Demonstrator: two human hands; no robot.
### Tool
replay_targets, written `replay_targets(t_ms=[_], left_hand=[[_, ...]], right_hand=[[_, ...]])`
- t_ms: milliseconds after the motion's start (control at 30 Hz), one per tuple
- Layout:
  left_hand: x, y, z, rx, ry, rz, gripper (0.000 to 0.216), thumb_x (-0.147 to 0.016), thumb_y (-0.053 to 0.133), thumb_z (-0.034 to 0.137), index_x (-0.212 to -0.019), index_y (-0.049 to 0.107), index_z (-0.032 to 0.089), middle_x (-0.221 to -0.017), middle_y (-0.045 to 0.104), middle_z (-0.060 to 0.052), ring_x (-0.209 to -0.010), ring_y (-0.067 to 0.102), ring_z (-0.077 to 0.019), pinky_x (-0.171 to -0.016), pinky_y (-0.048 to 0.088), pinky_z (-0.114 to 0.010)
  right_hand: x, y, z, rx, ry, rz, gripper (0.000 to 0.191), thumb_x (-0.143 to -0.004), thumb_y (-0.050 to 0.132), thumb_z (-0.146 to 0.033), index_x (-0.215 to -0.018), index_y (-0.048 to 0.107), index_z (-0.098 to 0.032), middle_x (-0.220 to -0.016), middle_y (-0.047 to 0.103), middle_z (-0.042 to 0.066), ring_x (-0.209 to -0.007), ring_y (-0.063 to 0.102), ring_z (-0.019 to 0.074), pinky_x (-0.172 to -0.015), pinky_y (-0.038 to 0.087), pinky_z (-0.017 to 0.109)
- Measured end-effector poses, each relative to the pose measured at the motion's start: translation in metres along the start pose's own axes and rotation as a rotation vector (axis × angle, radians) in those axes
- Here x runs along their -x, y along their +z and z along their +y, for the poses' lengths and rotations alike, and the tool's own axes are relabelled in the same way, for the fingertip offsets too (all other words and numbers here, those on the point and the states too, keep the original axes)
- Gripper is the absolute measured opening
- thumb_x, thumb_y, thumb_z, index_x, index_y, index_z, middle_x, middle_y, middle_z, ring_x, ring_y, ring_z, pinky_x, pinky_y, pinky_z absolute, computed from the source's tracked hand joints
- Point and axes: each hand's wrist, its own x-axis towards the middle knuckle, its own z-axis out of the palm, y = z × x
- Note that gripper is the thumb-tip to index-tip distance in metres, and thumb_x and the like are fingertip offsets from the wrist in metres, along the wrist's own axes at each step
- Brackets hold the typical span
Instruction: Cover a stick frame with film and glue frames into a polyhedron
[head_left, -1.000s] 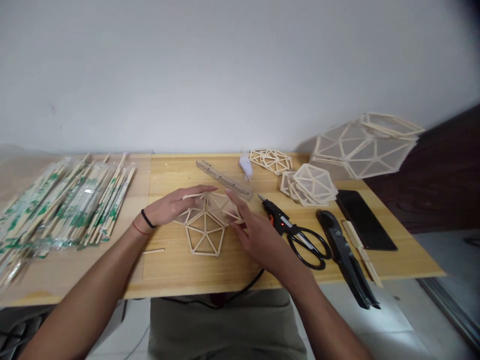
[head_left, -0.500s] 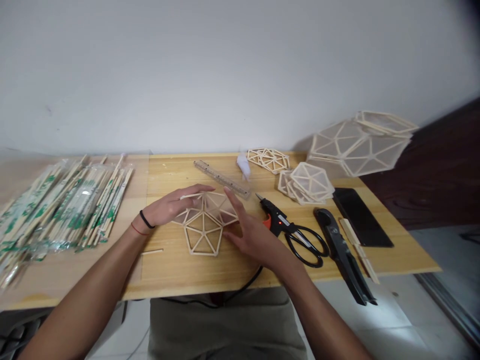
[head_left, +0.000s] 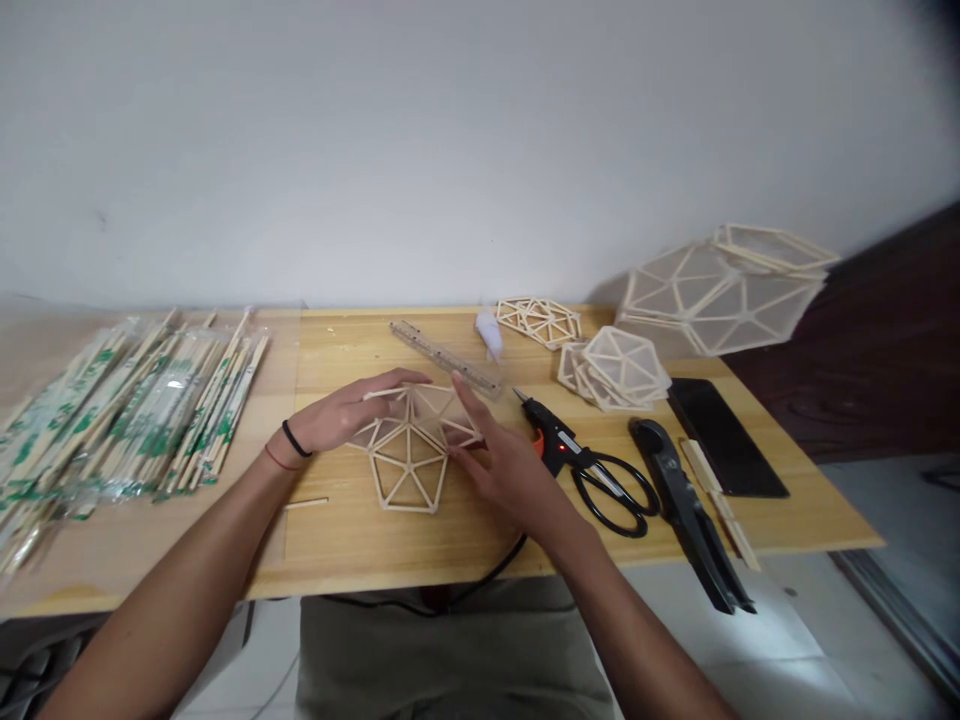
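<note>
A frame of joined wooden-stick pentagons [head_left: 409, 452] lies on the wooden board [head_left: 375, 540] in front of me. My left hand [head_left: 349, 410] rests on its far left part, fingers stretched out flat over the sticks. My right hand [head_left: 504, 462] sits at the frame's right side, with the index finger extended along one upper stick and the thumb touching the frame's edge. Neither hand lifts the frame off the board.
A hot glue gun [head_left: 553, 436], black scissors [head_left: 611, 490] and a black cutter [head_left: 690, 515] lie to the right. A ruler [head_left: 446, 357] lies behind the frame. Stick pentagon stacks [head_left: 622, 370], a large stick dome [head_left: 720, 292], a dark phone [head_left: 724, 435] and wrapped chopsticks [head_left: 127, 410] surround the board.
My right hand has shifted slightly left, closer onto the frame's right side. My left hand and the frame have stayed in place.
</note>
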Motion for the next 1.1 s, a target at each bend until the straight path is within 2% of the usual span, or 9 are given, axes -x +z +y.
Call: replay_targets(t_ms=[267,400,633,733,967,1100], left_hand=[[0.0,0.002,-0.001,-0.041,-0.01,0.017,0.045,-0.104,0.047,0.032,-0.146,0.055,0.02,-0.155,0.057,-0.012,-0.144,0.051,-0.0324,-0.123,0.038,-0.05],[0.002,0.002,-0.003,-0.061,-0.033,0.051,0.048,-0.104,0.049,0.035,-0.15,0.052,0.019,-0.16,0.051,-0.012,-0.149,0.045,-0.0327,-0.126,0.032,-0.051],[0.002,0.001,-0.001,-0.063,-0.014,0.034,0.044,-0.105,0.048,0.034,-0.146,0.056,0.021,-0.156,0.057,-0.01,-0.145,0.05,-0.0303,-0.124,0.037,-0.05],[0.001,0.001,-0.001,-0.055,-0.027,0.03,0.046,-0.104,0.048,0.033,-0.147,0.055,0.019,-0.157,0.056,-0.011,-0.146,0.049,-0.0307,-0.126,0.034,-0.051],[0.003,0.0,-0.002,-0.066,-0.055,0.029,0.052,-0.103,0.049,0.034,-0.152,0.052,0.019,-0.16,0.052,-0.01,-0.15,0.044,-0.0317,-0.129,0.028,-0.05],[0.003,-0.001,-0.003,-0.103,-0.067,0.042,0.053,-0.103,0.049,0.036,-0.153,0.051,0.019,-0.161,0.052,-0.01,-0.15,0.044,-0.0328,-0.129,0.027,-0.049]], right_hand=[[0.005,0.011,-0.002,0.039,-0.005,0.082,0.081,-0.097,0.053,-0.013,-0.169,0.018,-0.027,-0.117,0.079,0.011,-0.089,0.077,0.0276,-0.086,0.062,0.045],[0.004,0.012,-0.001,0.008,0.003,0.08,0.081,-0.097,0.054,-0.014,-0.169,0.018,-0.025,-0.119,0.079,0.012,-0.096,0.078,0.028,-0.091,0.061,0.046],[0.006,0.02,-0.002,-0.014,0.015,0.152,0.079,-0.096,0.053,-0.012,-0.168,0.024,-0.026,-0.129,0.075,0.014,-0.11,0.076,0.0288,-0.097,0.06,0.047],[0.007,0.026,-0.003,-0.03,0.026,0.199,0.079,-0.096,0.054,-0.012,-0.167,0.026,-0.028,-0.133,0.073,0.013,-0.104,0.077,0.0275,-0.097,0.061,0.047],[0.006,0.03,-0.006,-0.052,0.069,0.215,0.076,-0.097,0.053,-0.013,-0.167,0.028,-0.026,-0.147,0.065,0.013,-0.111,0.075,0.0269,-0.1,0.06,0.044],[0.005,0.029,-0.009,-0.06,0.079,0.222,0.075,-0.098,0.052,-0.014,-0.168,0.027,-0.024,-0.158,0.054,0.014,-0.115,0.073,0.0265,-0.103,0.058,0.043]])
